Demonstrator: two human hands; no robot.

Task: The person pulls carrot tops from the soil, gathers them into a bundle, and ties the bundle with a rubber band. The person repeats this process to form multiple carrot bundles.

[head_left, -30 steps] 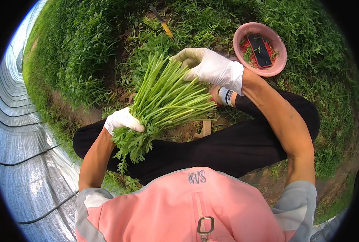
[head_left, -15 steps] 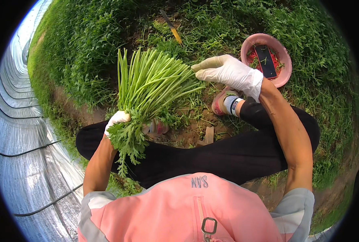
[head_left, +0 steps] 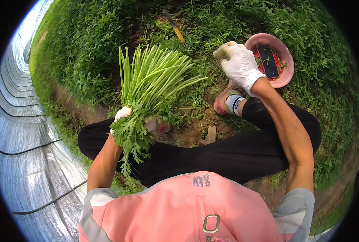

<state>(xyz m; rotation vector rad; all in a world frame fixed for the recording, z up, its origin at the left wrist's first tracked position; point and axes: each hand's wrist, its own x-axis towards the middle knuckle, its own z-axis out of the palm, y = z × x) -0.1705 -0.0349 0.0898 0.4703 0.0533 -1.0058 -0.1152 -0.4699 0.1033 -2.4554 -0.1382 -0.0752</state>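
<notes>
Clearly the main risk sits at the left, where the left hand (head_left: 123, 114), in a white glove, holds a bundle of leafy green stalks (head_left: 151, 86) low down near its leafy end. The pale cut stems fan upward and outward above the hand, tilted a little to the right and well spread at the top. With only one hand closed around the bundle, the outer stalks could slide free and drop onto the bare soil (head_left: 195, 125) or into the green ground cover (head_left: 86, 48), judging by how loose the fan looks. The grip here is clenched tight around the stalks; the fingers are mostly hidden by the foliage hanging down over the person's black trouser leg (head_left: 228, 155).

Further right, a yellow-handled knife (head_left: 174, 27) lies on the ground beyond the bundle, apart from both hands; a careless reach near its blade could cut a glove.

The right hand (head_left: 240, 64), also in a white glove, is near the rim of a round pink plastic bowl (head_left: 287, 78) that holds a flat dark rectangular object on something red. Its grip looks loosely curled and grasps nothing that can be made out. A knock from this hand could tip the bowl into the greenery.
</notes>
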